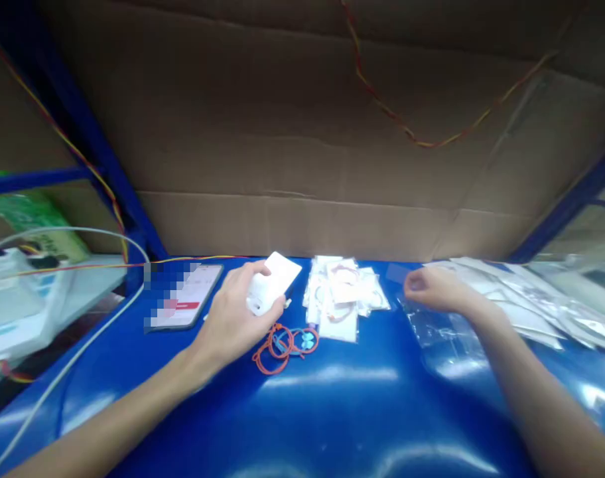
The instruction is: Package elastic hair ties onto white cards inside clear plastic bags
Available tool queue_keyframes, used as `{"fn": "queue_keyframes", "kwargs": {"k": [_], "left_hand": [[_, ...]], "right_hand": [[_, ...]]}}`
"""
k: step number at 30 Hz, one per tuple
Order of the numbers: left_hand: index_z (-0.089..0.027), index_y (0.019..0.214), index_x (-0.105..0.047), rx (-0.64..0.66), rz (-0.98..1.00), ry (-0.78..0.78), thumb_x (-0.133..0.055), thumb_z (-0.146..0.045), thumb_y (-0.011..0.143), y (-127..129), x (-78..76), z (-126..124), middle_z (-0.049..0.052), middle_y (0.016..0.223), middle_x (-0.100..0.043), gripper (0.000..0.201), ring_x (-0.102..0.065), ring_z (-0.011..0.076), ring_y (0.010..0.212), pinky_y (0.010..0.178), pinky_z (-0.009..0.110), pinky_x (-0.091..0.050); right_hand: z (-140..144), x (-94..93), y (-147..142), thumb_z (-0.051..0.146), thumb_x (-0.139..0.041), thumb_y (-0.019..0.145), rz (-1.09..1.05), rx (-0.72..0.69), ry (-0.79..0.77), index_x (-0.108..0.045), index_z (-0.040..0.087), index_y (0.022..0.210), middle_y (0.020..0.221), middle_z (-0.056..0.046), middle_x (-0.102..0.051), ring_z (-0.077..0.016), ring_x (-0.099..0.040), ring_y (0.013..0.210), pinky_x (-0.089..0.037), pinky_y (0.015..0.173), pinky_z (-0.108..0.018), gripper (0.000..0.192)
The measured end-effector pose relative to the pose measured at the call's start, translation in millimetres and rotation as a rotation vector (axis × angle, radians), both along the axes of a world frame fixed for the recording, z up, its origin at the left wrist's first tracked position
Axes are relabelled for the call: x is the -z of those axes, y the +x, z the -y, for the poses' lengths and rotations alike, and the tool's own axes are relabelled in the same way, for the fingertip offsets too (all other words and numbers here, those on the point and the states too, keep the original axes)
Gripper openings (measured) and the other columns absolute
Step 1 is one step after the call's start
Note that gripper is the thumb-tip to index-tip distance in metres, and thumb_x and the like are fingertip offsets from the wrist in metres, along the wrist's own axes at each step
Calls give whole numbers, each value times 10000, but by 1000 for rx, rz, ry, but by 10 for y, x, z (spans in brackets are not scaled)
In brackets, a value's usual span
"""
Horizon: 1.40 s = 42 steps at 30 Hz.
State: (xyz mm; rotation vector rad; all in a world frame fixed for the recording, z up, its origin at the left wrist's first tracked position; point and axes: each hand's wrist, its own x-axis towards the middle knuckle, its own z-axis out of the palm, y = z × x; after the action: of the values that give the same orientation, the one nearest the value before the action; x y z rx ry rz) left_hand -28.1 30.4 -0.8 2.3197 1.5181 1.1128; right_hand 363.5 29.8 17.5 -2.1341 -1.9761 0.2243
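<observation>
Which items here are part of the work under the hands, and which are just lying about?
In use:
- left hand gripping a white card stack
- right hand on clear plastic bags
- red cord bracelets
- packed bracelet pile

Lying about:
- phone
- white cable
- spread of empty bags

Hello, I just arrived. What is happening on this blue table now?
A person works at a blue table. The left hand holds a small white device above some orange cord bracelets. The right hand rests on clear plastic bags. A pile of packed bracelets lies between the hands, and a phone lies to the left.
</observation>
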Motion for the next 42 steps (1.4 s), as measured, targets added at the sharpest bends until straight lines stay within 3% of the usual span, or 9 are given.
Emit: {"fn": "queue_keyframes", "kwargs": {"k": [7,13,18,22,27,30,33,38,42], "left_hand": [[-251,1357,-403,76,265,-176,-794,-395,761,32,20,13,127,1336,-606,727,-687,303,1100,874,423,-568],[-224,1456,-374,252,611,-544,-920,-310,613,71,51,-43,126,1228,-700,1008,-713,307,1103,944,465,-572],[-192,1366,-577,416,795,-750,-921,-256,624,139,-46,4,113,1228,-745,820,-696,304,1168,1006,427,-553],[-201,1183,-666,420,852,-764,-896,-284,655,132,-49,39,80,1060,-791,582,-757,271,939,823,388,-616],[-177,875,-669,357,766,-811,-881,-396,663,106,-17,74,35,781,-761,371,-737,246,685,629,367,-612],[-209,1029,-700,432,685,-768,-856,-387,689,142,-54,132,48,873,-785,414,-762,281,803,719,404,-627],[-241,1251,-677,490,651,-788,-802,-417,751,180,-81,189,86,1049,-801,544,-767,314,942,805,443,-625],[-199,990,-737,397,642,-751,-724,-508,852,161,-11,193,77,870,-807,338,-756,256,713,630,355,-610],[-197,934,-738,351,570,-744,-766,-481,819,139,10,186,35,728,-769,308,-684,206,565,494,290,-533]], "right_hand": [[71,-139,-124,280,-619,735,-301,-36,112,-668,188,624,589,-21,-644,-153,-543,549,-350,510,-261,153],[110,-175,-421,404,-646,763,-806,-136,192,-651,178,883,728,-36,-707,-116,-511,501,-413,495,-256,255],[153,-100,-729,368,-848,693,-1304,-155,203,-577,204,823,734,-9,-709,-91,-510,489,-380,454,-223,343],[195,-40,-883,295,-904,640,-1479,-159,244,-500,276,983,823,35,-711,-135,-631,615,-466,470,-208,531],[235,17,-1001,247,-913,637,-1541,-178,177,-524,266,1256,821,62,-665,-158,-708,691,-635,649,-325,731],[292,45,-1115,273,-910,671,-1565,-211,87,-616,222,1064,831,35,-681,-193,-754,745,-649,726,-360,494],[376,104,-1282,304,-921,668,-1547,-251,-4,-571,202,838,820,21,-701,-195,-763,736,-637,717,-342,402],[534,239,-1551,424,-895,697,-1461,-333,-194,-448,227,760,671,28,-664,-197,-725,661,-569,589,-292,493],[630,246,-1596,428,-826,798,-1259,-359,61,-436,236,796,829,26,-584,-141,-600,708,-485,581,-247,435]]}}
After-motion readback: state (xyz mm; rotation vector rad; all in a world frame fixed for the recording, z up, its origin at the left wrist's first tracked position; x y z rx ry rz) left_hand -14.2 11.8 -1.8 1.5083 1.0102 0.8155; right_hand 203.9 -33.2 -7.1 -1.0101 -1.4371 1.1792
